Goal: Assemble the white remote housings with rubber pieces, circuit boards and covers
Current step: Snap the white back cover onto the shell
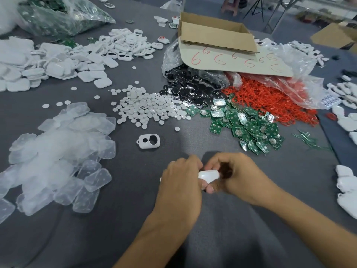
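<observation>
Both hands meet low in the middle of the grey table around one white remote housing [209, 175]. My left hand [180, 182] grips its left end and my right hand [234, 176] curls round its right end, hiding most of it. A second white housing [148, 141] with two holes lies alone just beyond the hands. Farther back are green circuit boards [249, 125], white round discs [146, 107], black pieces [189, 88] and red rubber rings [266, 97]. Clear rubber pads [58, 157] are heaped at the left, and white covers [58, 64] at the far left.
An open cardboard box [216, 33] stands at the back on a card marked with red sixes. A plastic bag of green boards [61, 18] sits far left. More white housings [345, 186] line the right edge, where the table ends.
</observation>
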The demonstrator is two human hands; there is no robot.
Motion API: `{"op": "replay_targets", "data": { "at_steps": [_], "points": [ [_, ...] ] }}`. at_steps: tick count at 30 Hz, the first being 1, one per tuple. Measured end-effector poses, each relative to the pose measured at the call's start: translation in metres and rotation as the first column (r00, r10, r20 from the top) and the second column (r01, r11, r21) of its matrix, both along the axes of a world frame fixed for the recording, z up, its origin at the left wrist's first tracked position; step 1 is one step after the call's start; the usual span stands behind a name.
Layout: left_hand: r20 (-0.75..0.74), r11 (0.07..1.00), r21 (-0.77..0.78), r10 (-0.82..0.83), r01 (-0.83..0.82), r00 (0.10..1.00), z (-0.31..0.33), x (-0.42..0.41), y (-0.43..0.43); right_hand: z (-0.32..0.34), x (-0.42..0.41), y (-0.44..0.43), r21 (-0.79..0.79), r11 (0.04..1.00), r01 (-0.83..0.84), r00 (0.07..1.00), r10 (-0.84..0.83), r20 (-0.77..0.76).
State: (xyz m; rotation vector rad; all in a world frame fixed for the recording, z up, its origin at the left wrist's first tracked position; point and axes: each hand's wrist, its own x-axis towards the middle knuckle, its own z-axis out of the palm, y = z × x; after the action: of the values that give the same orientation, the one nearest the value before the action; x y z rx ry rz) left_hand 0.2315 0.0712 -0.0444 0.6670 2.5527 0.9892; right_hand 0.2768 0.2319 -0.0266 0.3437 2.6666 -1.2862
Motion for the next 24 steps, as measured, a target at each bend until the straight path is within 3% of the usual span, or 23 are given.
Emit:
{"op": "replay_targets", "data": {
  "at_steps": [5,8,13,20,22,24],
  "points": [
    [0.185,0.928,0.345,0.084,-0.144,0.979,-0.007,0.021,-0.001,-0.022,0.038,-0.013,-0.273,0.931,0.242,0.918,-0.311,-0.246],
    [0.322,0.841,0.465,0.133,-0.278,0.938,-0.011,0.026,-0.004,-0.023,0.048,-0.026,-0.313,0.905,0.289,0.878,-0.381,-0.291],
    [0.194,0.839,0.483,0.176,-0.25,0.965,-0.019,0.032,-0.005,-0.022,0.049,-0.036,-0.141,0.933,0.332,0.872,-0.361,-0.332],
    [0.068,0.833,0.488,0.26,-0.26,0.963,-0.033,0.037,-0.004,-0.037,0.049,-0.042,-0.243,0.884,0.399,0.829,-0.461,-0.315],
    [0.124,0.806,0.522,0.251,-0.278,0.96,-0.034,0.035,-0.006,-0.04,0.049,-0.045,-0.276,0.867,0.415,0.799,-0.492,-0.346],
    [0.278,0.723,0.605,0.2,-0.333,0.939,-0.034,0.033,-0.007,-0.042,0.049,-0.048,-0.432,0.809,0.398,0.768,-0.552,-0.326]
  ]
}}
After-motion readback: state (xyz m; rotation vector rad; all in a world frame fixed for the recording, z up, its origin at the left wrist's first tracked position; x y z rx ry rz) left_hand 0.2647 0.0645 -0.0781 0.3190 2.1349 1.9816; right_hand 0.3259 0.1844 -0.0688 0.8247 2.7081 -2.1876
